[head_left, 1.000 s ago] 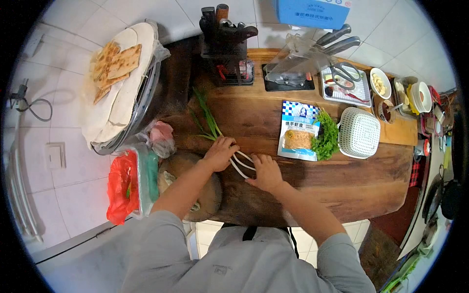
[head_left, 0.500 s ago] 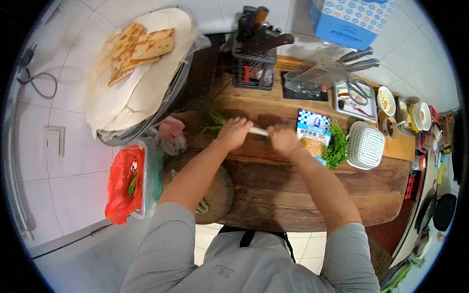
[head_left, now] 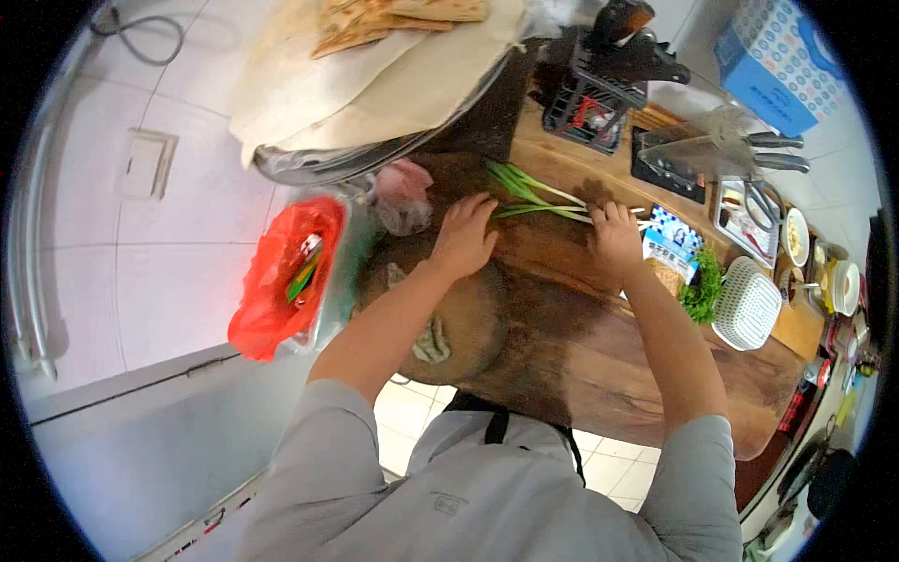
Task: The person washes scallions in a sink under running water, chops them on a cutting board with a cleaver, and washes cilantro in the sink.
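Several green onions [head_left: 541,192] lie on the wooden table, green tops to the left and white ends to the right. My right hand [head_left: 616,242] is closed on their white ends, its fingertips covering part of the stalks. To the left of the green tops, my left hand [head_left: 465,239] hovers over the table with its fingers stretched out and nothing seen in it. Just right of my right hand is a blue and white food packet [head_left: 670,245], with curly green leaves [head_left: 698,288] beside it.
A round wooden board [head_left: 478,328] with a crumpled cloth [head_left: 431,345] lies below my left arm. Left are a pink plastic bag [head_left: 405,183] and a red bag [head_left: 272,295] in a container. Behind stand flatbreads, a knife rack [head_left: 595,98] and scissors [head_left: 766,201]; a white basket [head_left: 749,304] is right.
My view has swung left, shifting the scene to the right. My left hand has let go of the green onions, which now lie spread on the table; my right hand remains at their white ends.
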Tool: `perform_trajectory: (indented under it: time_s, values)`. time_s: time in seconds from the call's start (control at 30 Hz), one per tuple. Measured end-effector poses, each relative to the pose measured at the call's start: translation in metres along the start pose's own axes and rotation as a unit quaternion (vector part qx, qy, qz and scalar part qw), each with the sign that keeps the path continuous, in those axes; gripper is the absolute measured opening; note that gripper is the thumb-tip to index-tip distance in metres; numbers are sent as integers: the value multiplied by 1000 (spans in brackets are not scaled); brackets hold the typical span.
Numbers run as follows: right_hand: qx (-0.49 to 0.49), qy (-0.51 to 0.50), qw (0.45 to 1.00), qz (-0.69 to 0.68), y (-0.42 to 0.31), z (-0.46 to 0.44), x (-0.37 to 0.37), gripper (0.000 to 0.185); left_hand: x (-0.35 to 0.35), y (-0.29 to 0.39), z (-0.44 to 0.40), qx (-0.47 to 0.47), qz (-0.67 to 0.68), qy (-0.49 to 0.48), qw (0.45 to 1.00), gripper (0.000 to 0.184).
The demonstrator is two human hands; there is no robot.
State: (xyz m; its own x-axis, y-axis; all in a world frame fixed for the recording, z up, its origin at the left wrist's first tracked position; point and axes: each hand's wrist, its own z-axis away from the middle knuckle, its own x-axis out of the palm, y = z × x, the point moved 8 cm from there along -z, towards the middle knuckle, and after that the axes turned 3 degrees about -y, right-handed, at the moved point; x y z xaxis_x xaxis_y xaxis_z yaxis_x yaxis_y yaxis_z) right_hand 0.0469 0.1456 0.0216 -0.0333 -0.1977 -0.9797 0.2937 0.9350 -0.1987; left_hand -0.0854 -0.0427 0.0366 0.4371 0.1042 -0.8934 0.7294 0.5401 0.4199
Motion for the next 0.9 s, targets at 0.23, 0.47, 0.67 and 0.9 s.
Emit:
perform_trajectory:
  time_s: [0.23, 0.47, 0.67, 0.9]
  values:
    - [105, -176, 941, -270, -102, 51, 40, 49, -26, -103, 130, -174, 89, 95, 976, 54]
    - [107, -190, 916, -336, -174, 65, 49, 73, 9, -151, 164, -276, 42, 63, 958, 78]
    - [152, -220, 914, -304, -188, 69, 69, 88, 7, -141, 155, -364, 11, -19, 931, 86]
    - [192, -220, 923, -250, -185, 78, 55, 103, 21, -121, 157, -372, -30, -40, 927, 85]
